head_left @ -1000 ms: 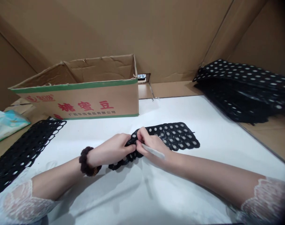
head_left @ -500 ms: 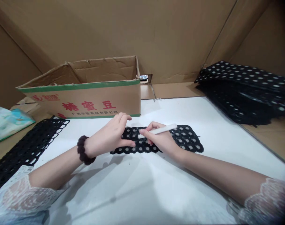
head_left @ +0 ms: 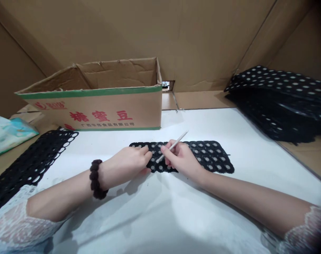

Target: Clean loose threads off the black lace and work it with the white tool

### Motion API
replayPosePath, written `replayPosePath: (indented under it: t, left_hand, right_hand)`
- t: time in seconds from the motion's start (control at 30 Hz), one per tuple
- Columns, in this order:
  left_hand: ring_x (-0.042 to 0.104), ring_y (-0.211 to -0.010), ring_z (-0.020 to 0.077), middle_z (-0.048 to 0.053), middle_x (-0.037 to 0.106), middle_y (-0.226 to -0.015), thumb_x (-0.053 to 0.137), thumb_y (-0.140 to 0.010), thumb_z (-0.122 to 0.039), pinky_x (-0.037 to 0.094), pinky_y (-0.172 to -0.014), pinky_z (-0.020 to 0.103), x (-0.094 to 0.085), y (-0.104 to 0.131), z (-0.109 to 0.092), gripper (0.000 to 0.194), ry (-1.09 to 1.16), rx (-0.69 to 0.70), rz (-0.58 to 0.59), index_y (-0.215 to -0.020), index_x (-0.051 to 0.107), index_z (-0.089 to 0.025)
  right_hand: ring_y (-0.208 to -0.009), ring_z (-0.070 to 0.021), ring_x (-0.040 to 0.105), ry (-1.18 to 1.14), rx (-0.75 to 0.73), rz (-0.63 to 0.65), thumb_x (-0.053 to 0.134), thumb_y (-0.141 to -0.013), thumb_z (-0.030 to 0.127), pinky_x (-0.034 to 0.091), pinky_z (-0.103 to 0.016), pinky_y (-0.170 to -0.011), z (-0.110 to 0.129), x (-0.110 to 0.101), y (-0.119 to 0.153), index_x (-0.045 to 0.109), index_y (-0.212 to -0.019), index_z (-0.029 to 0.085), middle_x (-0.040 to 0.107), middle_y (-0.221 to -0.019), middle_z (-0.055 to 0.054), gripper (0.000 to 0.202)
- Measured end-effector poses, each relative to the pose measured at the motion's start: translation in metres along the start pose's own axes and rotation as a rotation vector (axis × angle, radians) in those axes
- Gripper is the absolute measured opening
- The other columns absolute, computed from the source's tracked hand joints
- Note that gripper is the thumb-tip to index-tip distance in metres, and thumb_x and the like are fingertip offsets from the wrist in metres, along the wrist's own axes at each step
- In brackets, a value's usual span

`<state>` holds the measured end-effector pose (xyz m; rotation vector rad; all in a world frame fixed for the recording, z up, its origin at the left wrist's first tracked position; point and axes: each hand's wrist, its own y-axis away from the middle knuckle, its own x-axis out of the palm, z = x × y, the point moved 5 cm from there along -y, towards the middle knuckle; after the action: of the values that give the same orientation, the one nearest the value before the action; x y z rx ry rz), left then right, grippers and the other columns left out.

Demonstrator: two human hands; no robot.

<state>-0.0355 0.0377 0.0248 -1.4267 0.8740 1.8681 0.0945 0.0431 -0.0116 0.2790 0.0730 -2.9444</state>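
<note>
A black sheet with rows of pale round dots [head_left: 213, 157] lies flat on the white tabletop in the middle of the view. My left hand [head_left: 127, 164] rests on its left part, fingers curled down and closed on it; the thumb is at the near edge, and the fingertips are partly hidden. In my right hand [head_left: 185, 158] is a slim white flat stick [head_left: 177, 140], gripped like a pen. Its lower tip points down at the dots, just right of my left fingers. Whether the tip touches the sheet I cannot tell.
Behind the sheet stands an open cardboard box [head_left: 102, 109] with red lettering. At left lie a black sheet full of round holes [head_left: 30, 158] and a soft printed packet [head_left: 12, 135]. A pile of black dotted sheets [head_left: 279, 102] sits at the back right. Cardboard walls enclose the table.
My left hand, with thumb and finger spread before, has come down and closed at the sheet. The stick has turned in my right hand, showing its narrow edge and standing steeper.
</note>
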Motion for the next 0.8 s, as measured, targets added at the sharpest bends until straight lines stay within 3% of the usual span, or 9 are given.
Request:
replayPosePath:
  t: [0.2,0.43,0.53,0.7,0.8]
  left_hand:
    - [0.051,-0.06,0.0164,0.004,0.052,-0.071,0.038,-0.079,-0.017,0.041,-0.054,0.029,0.005,0.001,-0.006,0.01,-0.095,0.066,-0.081,-0.074,0.047,-0.015]
    - [0.052,-0.069,0.0178,0.005,0.053,-0.076,0.037,-0.085,-0.042,0.041,-0.057,0.029,0.011,0.005,0.001,0.03,-0.065,0.117,-0.147,-0.08,0.048,-0.014]
    - [0.051,-0.062,0.0161,0.003,0.052,-0.071,0.037,-0.086,-0.035,0.039,-0.054,0.028,0.012,0.004,-0.003,0.024,-0.094,0.111,-0.182,-0.075,0.047,-0.015]
    - [0.044,-0.051,0.0141,0.001,0.047,-0.059,0.037,-0.081,-0.015,0.034,-0.048,0.027,0.015,0.003,-0.01,0.017,-0.221,0.138,-0.361,-0.065,0.043,-0.016]
    - [0.043,-0.05,0.0134,0.0,0.046,-0.058,0.039,-0.081,-0.015,0.032,-0.047,0.027,0.018,0.003,-0.009,0.017,-0.261,0.215,-0.405,-0.064,0.042,-0.016]
  right_hand:
    - [-0.046,-0.0082,0.043,0.047,-0.009,-0.008,0.042,-0.083,0.038,0.035,-0.021,-0.047,0.0,-0.001,0.0,0.04,-0.065,0.018,0.045,-0.049,0.004,0.026]
    - [-0.045,-0.0085,0.043,0.085,-0.008,-0.012,0.043,-0.081,0.03,0.035,-0.021,-0.047,-0.001,0.0,0.0,0.039,-0.065,0.019,0.046,-0.048,0.004,0.02]
    - [-0.045,-0.0084,0.042,0.11,-0.019,-0.015,0.044,-0.08,0.029,0.034,-0.021,-0.046,-0.002,0.0,0.0,0.04,-0.065,0.019,0.045,-0.048,0.005,0.019]
    - [-0.044,-0.0082,0.043,0.058,0.022,-0.013,0.045,-0.079,0.028,0.034,-0.02,-0.045,-0.001,-0.001,-0.001,0.042,-0.065,0.018,0.048,-0.048,0.004,0.017]
    - [-0.044,-0.0083,0.045,0.07,0.033,-0.015,0.046,-0.077,0.028,0.035,-0.02,-0.045,0.001,-0.001,-0.001,0.043,-0.065,0.018,0.05,-0.048,0.003,0.016]
